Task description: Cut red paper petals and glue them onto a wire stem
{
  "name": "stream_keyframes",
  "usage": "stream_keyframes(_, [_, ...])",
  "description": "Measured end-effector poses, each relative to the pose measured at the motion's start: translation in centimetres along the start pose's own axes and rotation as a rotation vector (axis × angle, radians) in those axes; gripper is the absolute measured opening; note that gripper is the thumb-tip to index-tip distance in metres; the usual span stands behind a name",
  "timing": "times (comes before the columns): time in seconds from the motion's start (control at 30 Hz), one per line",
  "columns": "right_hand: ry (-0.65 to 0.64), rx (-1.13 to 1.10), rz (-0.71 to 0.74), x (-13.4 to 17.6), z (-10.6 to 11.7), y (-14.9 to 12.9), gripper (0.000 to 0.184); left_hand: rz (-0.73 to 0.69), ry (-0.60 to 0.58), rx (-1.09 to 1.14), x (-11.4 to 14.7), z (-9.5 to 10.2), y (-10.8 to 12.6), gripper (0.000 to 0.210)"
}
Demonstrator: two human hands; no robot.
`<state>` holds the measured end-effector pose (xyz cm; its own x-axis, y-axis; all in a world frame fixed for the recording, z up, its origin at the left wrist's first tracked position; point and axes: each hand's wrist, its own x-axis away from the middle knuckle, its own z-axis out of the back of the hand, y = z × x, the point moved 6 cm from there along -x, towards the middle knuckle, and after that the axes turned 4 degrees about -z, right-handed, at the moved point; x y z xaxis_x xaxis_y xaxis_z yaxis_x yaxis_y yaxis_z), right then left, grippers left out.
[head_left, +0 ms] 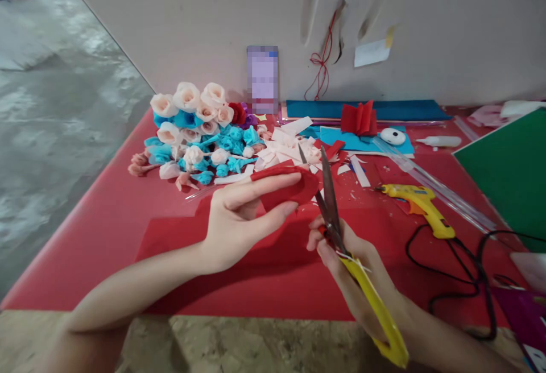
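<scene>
Between the thumb and fingers of my left hand [239, 219] is a folded piece of red crepe paper [309, 186]. My right hand [354, 270] grips yellow-handled scissors [330, 208], their dark blades parted and pointing up beside the right edge of the red piece. Whether a blade touches the paper I cannot tell. Below both hands a larger red sheet [170, 242] lies flat on the red tabletop [85, 259]. Just beyond the blades is a heap of pale and red paper scraps [277, 148].
Paper flowers [187, 97] in cream, blue and pink are piled at the back left. A phone [263, 77] leans on the wall. To the right lie a yellow glue gun [420, 199] with a black cord [480, 270], clear sticks [439, 185] and a green board [512, 174].
</scene>
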<state>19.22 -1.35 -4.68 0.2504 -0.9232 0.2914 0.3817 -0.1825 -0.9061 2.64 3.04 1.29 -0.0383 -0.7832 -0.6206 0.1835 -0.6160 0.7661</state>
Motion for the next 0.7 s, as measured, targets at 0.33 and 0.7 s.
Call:
stream_keyframes(0.33, [0.026,0.060,0.035,0.0,0.0,-0.5,0.017,0.073,-0.022,0.040,0.6,-0.5,-0.5,0.040])
stream_keyframes(0.7, [0.056,0.147,0.115,0.2,0.3,-1.2,0.014,0.093,-0.026,0.023,0.7,-0.7,-0.3,0.039])
